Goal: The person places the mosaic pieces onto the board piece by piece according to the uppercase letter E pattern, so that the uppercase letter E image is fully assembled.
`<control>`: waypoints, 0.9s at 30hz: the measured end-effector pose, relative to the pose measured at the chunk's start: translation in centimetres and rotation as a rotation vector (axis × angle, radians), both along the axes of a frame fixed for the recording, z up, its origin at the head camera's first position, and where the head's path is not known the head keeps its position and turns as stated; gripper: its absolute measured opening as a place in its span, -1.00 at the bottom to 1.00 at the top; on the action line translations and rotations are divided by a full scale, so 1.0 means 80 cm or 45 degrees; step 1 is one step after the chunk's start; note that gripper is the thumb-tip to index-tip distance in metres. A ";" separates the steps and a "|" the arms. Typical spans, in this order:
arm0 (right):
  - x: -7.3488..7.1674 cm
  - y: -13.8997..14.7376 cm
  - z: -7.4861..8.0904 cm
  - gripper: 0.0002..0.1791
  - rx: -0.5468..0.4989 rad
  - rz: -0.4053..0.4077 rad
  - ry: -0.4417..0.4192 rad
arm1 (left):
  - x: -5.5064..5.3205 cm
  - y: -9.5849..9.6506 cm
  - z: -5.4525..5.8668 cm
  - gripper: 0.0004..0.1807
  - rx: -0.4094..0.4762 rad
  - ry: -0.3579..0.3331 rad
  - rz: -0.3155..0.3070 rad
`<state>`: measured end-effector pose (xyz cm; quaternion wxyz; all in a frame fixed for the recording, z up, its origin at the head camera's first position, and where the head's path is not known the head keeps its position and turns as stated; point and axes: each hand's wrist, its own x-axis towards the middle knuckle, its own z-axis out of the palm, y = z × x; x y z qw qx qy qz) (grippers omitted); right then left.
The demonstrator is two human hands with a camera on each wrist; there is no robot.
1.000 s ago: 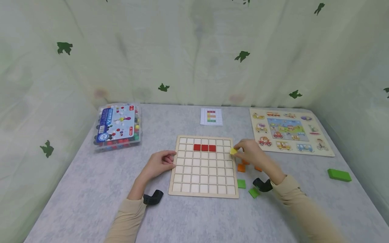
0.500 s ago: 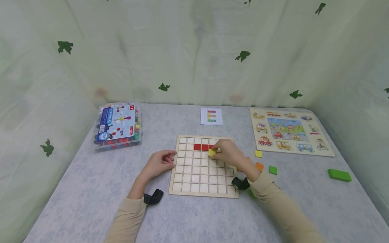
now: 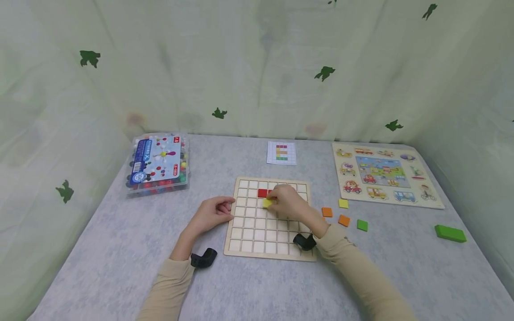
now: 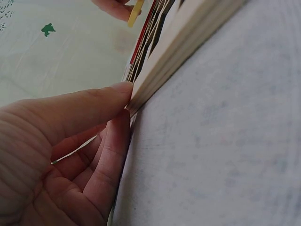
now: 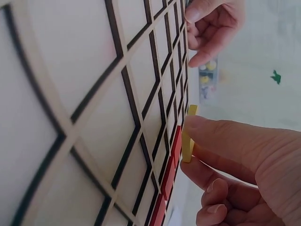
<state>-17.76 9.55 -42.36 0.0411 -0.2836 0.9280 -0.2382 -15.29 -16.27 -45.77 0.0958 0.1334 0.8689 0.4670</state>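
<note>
A wooden grid board (image 3: 270, 256) lies on the table. Its left edge is touched by my left hand (image 3: 209, 216), thumb and index finger spread along the rim, as the left wrist view (image 4: 70, 155) also shows from close by. My right hand (image 3: 290, 203) pinches a small yellow square tile (image 3: 267, 203) between thumb and finger. In the right wrist view the yellow tile (image 5: 189, 134) stands on edge near the row of red tiles (image 5: 168, 176) set in the board. From the head view my right hand partly covers that red row.
Right of the board lie orange tiles (image 3: 343, 220), a yellow tile (image 3: 343, 203) and a green tile (image 3: 362, 225). A pattern card (image 3: 281, 153) lies behind the board. A box of coloured balls (image 3: 158, 165), a picture puzzle (image 3: 385, 176) and a green block (image 3: 450, 233) stand around.
My right hand has carried the yellow tile leftward from the board's right edge to just below the red row. My left hand has stayed at the board's left edge.
</note>
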 end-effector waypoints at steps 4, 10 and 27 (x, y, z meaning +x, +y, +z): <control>-0.002 -0.006 -0.002 -0.78 -0.005 0.010 0.017 | 0.000 0.000 0.000 -0.51 0.009 -0.006 -0.002; -0.004 -0.011 -0.006 -0.78 0.015 0.004 0.022 | 0.000 0.000 0.000 -0.51 0.011 -0.014 -0.001; -0.007 -0.023 -0.015 -0.82 -0.017 -0.024 0.040 | -0.002 0.000 -0.002 -0.51 0.004 -0.025 0.004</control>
